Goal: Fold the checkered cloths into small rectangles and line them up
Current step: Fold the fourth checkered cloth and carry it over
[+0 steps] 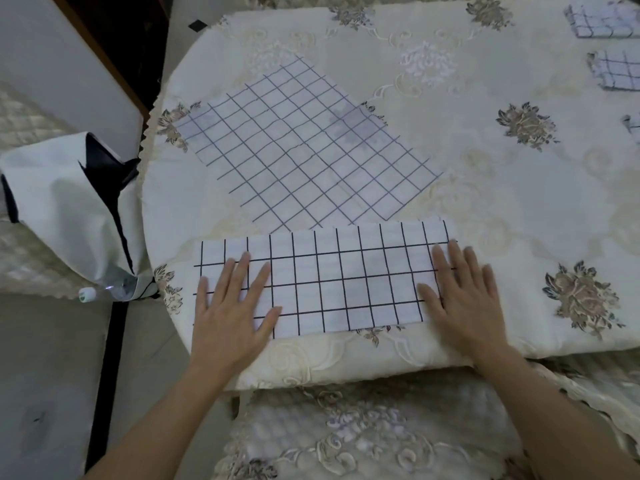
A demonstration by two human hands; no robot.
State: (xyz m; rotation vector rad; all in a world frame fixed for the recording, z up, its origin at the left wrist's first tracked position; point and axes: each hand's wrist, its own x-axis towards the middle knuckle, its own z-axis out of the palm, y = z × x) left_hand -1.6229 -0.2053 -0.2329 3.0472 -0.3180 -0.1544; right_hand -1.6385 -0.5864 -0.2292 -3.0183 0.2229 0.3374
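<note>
A white checkered cloth [343, 278], folded into a long strip, lies near the table's front edge. My left hand [232, 303] presses flat on its left end with fingers spread. My right hand [464, 296] presses flat on its right end. Behind it a second checkered cloth [304, 147] lies spread open and turned at an angle. At the far right edge sit small folded checkered cloths: one at the top [599, 19], one below it [616, 69], and a sliver of a third [633, 128].
The table wears a cream floral tablecloth [485, 188]. A chair draped in a white and black cover [69, 209] stands at the left, with a plastic bottle [104, 292] poking out beneath it. A quilted seat [346, 438] is just below the table's front edge.
</note>
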